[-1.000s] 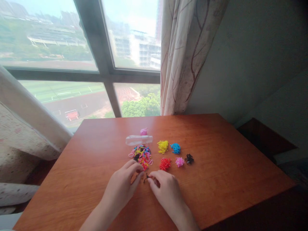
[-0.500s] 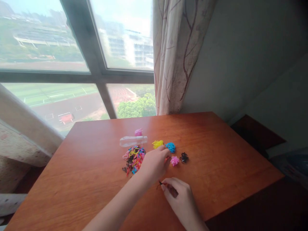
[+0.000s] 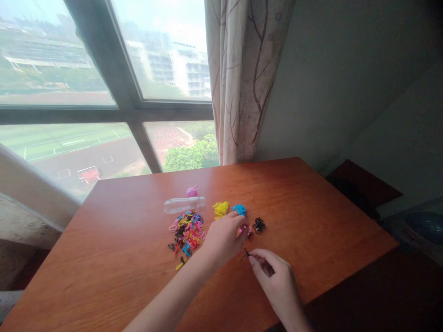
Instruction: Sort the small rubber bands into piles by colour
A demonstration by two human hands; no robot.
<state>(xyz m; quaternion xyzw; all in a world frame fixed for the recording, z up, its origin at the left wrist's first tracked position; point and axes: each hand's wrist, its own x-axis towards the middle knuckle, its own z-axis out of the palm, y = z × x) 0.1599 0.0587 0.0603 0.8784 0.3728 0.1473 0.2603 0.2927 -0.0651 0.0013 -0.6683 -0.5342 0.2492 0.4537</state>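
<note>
My left hand [image 3: 226,233] reaches across the table, fingers pinched over a small heap of pink rubber bands [image 3: 249,232]. Its fingertips are partly hidden, so what they hold cannot be made out. Closer to me, my right hand [image 3: 277,272] pinches a black rubber band [image 3: 246,252] between thumb and forefinger. Left of my left hand lies a mixed pile of coloured rubber bands [image 3: 187,230]. Beyond the hand are a yellow heap [image 3: 220,209] and a blue heap [image 3: 238,210]. A black heap [image 3: 259,225] sits to the right.
A clear plastic bag or sleeve [image 3: 183,204] lies behind the mixed pile, with a pink bundle [image 3: 192,191] past it. The brown wooden table [image 3: 114,240] stands against a window [image 3: 176,60] and a patterned curtain [image 3: 238,83].
My left hand has moved over the pink heap, covering more of it. My right hand has shifted slightly right and up with the black band. The view has turned a little to the right.
</note>
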